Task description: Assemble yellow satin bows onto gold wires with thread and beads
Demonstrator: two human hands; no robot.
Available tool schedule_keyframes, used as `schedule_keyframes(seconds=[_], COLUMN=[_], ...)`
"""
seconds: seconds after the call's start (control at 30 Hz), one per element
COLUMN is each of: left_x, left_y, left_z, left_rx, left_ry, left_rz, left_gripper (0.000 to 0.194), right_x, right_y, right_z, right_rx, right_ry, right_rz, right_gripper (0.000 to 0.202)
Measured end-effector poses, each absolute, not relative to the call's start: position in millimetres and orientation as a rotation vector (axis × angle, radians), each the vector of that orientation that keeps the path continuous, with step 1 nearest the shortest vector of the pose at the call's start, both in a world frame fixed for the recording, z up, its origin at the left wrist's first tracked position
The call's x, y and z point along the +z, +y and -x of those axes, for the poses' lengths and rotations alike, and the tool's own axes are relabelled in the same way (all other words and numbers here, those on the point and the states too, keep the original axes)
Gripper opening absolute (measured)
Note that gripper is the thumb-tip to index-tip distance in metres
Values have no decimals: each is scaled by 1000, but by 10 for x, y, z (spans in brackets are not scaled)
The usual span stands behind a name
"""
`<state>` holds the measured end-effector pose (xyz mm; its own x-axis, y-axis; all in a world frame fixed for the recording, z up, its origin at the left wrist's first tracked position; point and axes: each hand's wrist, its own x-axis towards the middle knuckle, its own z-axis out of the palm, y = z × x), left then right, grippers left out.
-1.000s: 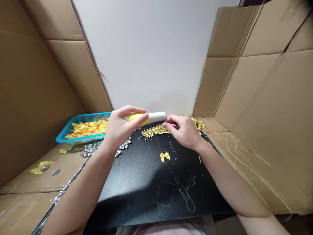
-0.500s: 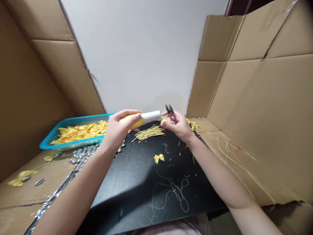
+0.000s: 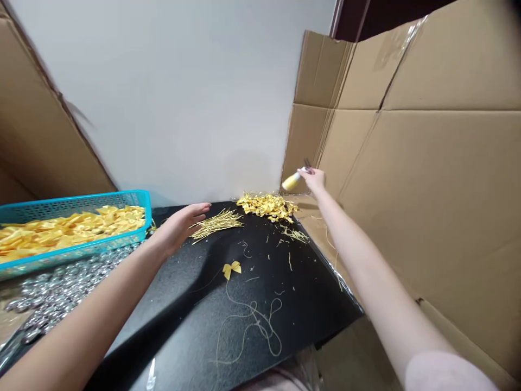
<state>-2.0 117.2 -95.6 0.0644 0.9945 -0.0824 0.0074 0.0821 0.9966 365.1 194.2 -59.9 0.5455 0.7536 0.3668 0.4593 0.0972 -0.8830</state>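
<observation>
My left hand [image 3: 181, 225] is raised over the black tabletop beside a bundle of gold twist ties [image 3: 220, 224], its fingers apart and nothing in them. Farther right, my right hand [image 3: 312, 178] holds a small yellow and white bottle [image 3: 292, 181], along with dark-tipped snips [image 3: 307, 163], above the table's back right corner. A yellow bow [image 3: 232, 269] lies mid-table, with a loose tangle of thin thread [image 3: 256, 320] in front of it.
A blue basket [image 3: 148, 214] of yellow bows stands at the left, with silvery beads [image 3: 61, 288] before it. Finished-looking gold bows [image 3: 268, 206] are piled at the back. Cardboard walls [image 3: 439, 190] rise on both sides.
The bottle has passed from my left hand to my right, which has moved right and away from the left hand. My left hand has opened. The view has turned to the right.
</observation>
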Motion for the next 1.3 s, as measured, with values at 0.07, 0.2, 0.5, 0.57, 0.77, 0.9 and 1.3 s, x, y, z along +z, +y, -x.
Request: schedule_keyframes(seconds=[0.07,0.2,0.5,0.57,0.77,0.9,1.3], left_x=[-971,-999,-956,-997,-1267,-1451,-1483], left_y=[1213,1231,1049,953,476,268,436], left_z=[41,59,111,121,19,-138,447], left_rx=[1145,1188,1046,946,387,250,301], left_ry=[1218,1250,1462,1426,838,696,1261], left_rz=[-1152,-1199,-1726,-1973,-2697,-2806,-2595], left_gripper=[51,45,41,37,19,21,22], right_x=[-686,-953,-1157,-1097,-774,-1023,-2059], right_y=[2035,2155,2295,2258,2091,1726,1322], right_z=[-4001,-4315,-4394,-4393,-4088,-3451,-2772], right_rx=[220,165,147,133,37,159,296], right_ry=[-1011,-933,-960,-983,-1199,-1695,-1956], right_rz=[1689,1942,2115,2118,2003,1746,1625], right_gripper=[24,21,31,33,29,17,3])
